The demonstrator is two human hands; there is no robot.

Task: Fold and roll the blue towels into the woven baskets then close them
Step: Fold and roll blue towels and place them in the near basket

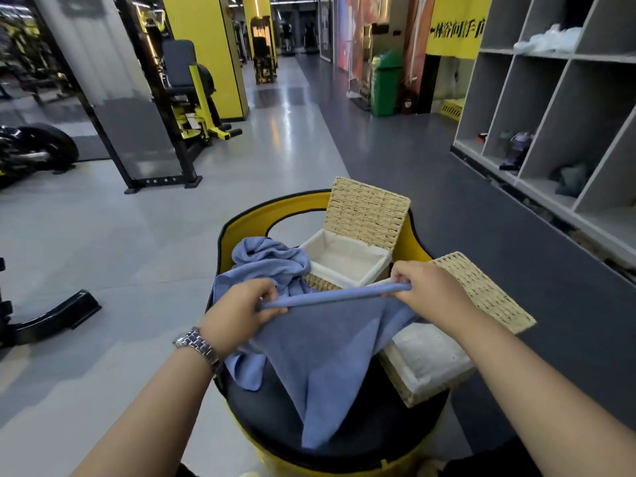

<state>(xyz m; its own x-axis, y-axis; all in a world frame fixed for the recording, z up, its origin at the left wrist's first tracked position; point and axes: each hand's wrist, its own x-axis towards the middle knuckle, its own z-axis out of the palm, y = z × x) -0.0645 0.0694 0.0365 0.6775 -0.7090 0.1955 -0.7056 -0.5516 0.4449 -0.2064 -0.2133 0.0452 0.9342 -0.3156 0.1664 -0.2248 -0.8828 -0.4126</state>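
Note:
A blue towel (323, 352) hangs stretched between my hands above a round black-and-yellow seat (347, 438). My left hand (241, 311) pinches its upper left edge and my right hand (426, 287) pinches the upper right edge, so the top edge runs taut. A second blue towel (265, 259) lies crumpled at the seat's back left. Two woven baskets with white liners stand open: the far basket (344, 259) with its lid (368, 211) upright, and the near basket (426, 363) at right with its lid (481, 287) tilted back behind my right hand.
Grey cubby shelves (557, 108) line the right wall. Gym machines (186, 98) stand at left, a black machine foot (55, 315) lies on the floor near the seat, and a green bin (387, 82) stands far back. Open grey floor runs ahead.

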